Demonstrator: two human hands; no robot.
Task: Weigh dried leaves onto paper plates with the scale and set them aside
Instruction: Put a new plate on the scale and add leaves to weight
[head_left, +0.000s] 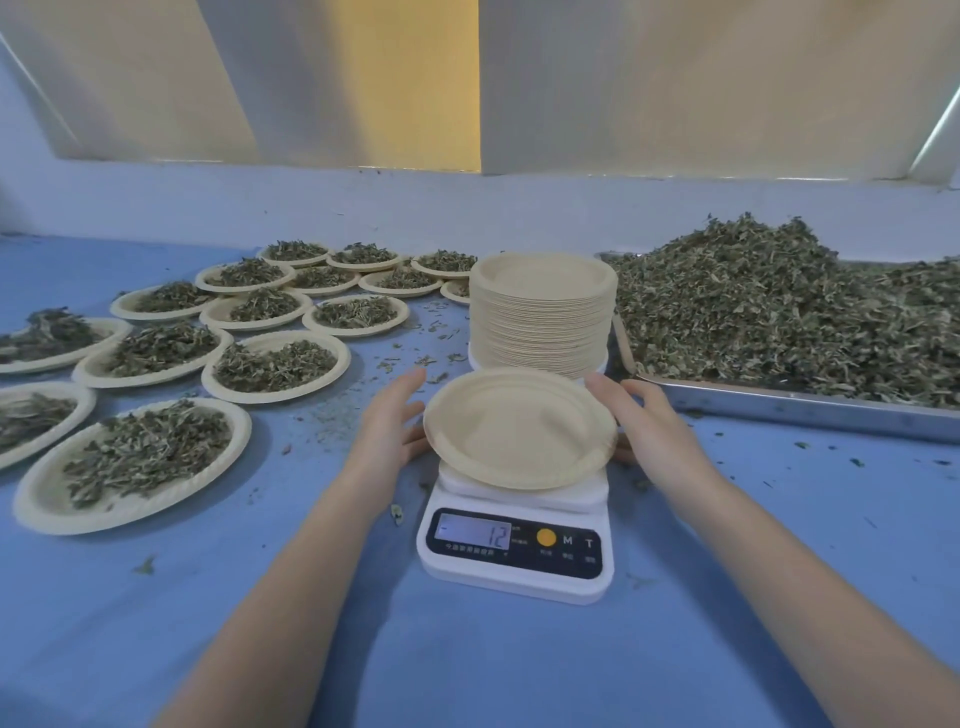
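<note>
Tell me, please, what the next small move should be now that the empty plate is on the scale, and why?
Probably let go and press the T button. The empty plate sits on the scale, both hands at its rim, left hand, right hand. The display shows 12, seemingly with a minus sign, so zero it before adding leaves from the tray.

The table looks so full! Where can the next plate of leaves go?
Bare blue table lies near the front edge, left of the scale, below the nearest filled plate. More lies right of the scale, before the metal tray. The far left is crowded with filled plates.
</note>
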